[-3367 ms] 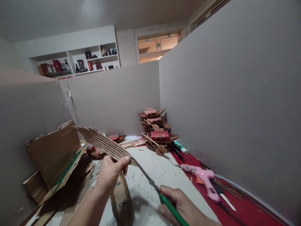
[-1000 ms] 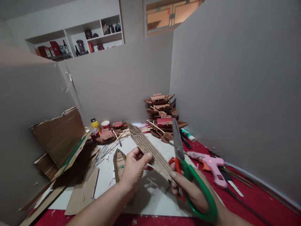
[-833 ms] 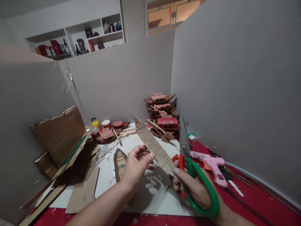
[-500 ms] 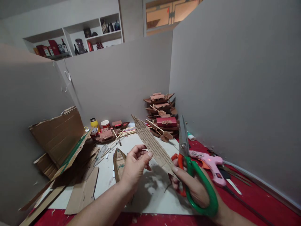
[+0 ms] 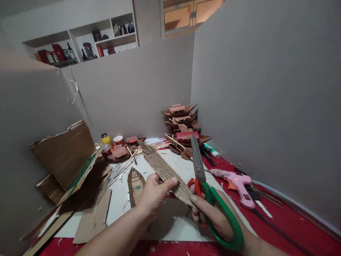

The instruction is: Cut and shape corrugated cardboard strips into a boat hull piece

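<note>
A strip of corrugated cardboard (image 5: pixel 158 164) with exposed ridges slants across the middle, its far end narrowing to a point. My left hand (image 5: pixel 156 192) is closed on its edge, thumb on top and fingers beneath. My right hand (image 5: pixel 215 209) pinches the near end of the same strip. That hand also carries scissors (image 5: pixel 197 160) with one green and one orange handle. Their blades point up and away and look closed, beside the strip. Just beyond my left forearm lies a small cardboard boat hull (image 5: pixel 136 186), partly hidden by that hand.
Leaning cardboard sheets (image 5: pixel 66 156) crowd the left. Finished model boats (image 5: pixel 181 122) are stacked at the back, near thin sticks (image 5: pixel 157 144) and a paper cup (image 5: pixel 118 140). A pink glue gun (image 5: pixel 237 181) with a cord lies right on the red cloth (image 5: pixel 295 227). Grey partitions (image 5: pixel 133 92) enclose the table.
My left hand has closed on the strip's edge, its thumb now on top. Strip and scissors have shifted left and slightly down.
</note>
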`<state>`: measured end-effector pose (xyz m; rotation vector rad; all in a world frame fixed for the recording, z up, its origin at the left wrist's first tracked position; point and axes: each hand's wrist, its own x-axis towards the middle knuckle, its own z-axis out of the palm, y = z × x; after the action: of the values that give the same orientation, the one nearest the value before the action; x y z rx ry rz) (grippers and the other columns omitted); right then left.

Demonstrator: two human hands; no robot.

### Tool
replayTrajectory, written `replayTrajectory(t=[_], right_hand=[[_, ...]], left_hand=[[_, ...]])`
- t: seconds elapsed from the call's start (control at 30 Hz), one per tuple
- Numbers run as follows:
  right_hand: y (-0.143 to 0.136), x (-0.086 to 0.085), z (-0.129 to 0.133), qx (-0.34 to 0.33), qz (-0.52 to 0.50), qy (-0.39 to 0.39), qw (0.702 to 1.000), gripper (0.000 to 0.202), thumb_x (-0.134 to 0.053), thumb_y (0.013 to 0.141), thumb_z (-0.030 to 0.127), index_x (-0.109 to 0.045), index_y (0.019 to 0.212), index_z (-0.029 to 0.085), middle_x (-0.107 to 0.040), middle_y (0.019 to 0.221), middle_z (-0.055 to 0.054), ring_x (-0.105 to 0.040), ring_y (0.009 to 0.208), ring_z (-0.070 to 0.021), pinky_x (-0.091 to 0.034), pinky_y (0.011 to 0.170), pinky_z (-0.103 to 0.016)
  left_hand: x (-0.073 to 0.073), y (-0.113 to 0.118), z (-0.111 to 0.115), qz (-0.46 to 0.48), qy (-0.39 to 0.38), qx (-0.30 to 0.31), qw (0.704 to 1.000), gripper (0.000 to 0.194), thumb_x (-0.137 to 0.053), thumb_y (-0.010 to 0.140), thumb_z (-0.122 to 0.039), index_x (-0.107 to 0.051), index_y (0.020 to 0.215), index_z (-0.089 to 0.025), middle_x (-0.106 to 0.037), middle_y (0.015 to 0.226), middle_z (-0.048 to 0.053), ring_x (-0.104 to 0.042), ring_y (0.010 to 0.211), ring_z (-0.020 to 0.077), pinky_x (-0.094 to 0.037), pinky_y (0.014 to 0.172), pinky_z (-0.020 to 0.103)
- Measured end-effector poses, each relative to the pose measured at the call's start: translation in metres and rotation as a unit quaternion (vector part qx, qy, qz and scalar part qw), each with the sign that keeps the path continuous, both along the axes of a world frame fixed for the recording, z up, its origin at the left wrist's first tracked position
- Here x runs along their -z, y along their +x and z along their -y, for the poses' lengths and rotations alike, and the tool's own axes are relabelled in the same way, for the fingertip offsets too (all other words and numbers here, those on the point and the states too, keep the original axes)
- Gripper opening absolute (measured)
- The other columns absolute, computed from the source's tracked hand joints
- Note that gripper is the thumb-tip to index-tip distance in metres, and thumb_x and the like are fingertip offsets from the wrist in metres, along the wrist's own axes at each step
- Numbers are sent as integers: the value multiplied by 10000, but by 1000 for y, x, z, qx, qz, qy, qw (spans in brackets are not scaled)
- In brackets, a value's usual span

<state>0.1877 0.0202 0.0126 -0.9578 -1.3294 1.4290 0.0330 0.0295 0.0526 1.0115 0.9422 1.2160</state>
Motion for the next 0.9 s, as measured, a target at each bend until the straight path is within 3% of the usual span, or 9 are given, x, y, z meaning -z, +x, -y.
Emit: replayTrajectory(t=[0.17,0.3,0.53,0.67,0.9], right_hand=[[2,4,1,-25,19,7,999,423,-581,780,574,-473,855,172,-542,561,32,-534,469,-103,-428,442,-198],[3,8,0,-40,28,17,999,381,-577,805,536,-485,863,170,-558,569,24,-552,482,-111,-431,449,-199],[4,12,-4,-12,-25,16,999,324,-572,827,495,-511,815,176,-532,590,24,-531,464,-108,-433,431,-212],[5,9,-6,5,-51,13,999,315,-584,824,487,-503,802,183,-520,561,32,-524,456,-111,-423,425,-212],[8,4,-7,8,-10,49,999,311,-555,848,472,-511,771,174,-534,564,26,-524,484,-106,-424,456,-206]], left_hand=[[-1,2,4,1,-1,17,1000,256,-768,637,-316,-655,692,-93,-608,597,12,-507,481,75,-417,519,212],[1,2,5,-9,-14,33,999,269,-749,658,-323,-669,764,-90,-658,670,57,-582,541,131,-454,557,260],[2,-3,0,0,-8,-17,1000,263,-747,666,-322,-666,806,-115,-683,704,56,-619,576,152,-509,574,291],[1,-6,-1,-14,-6,-15,1000,276,-736,683,-343,-664,827,-119,-687,677,55,-622,548,151,-522,505,271],[-6,-7,1,-46,13,-3,999,277,-702,732,-354,-669,865,-113,-701,706,59,-629,536,140,-501,434,213]])
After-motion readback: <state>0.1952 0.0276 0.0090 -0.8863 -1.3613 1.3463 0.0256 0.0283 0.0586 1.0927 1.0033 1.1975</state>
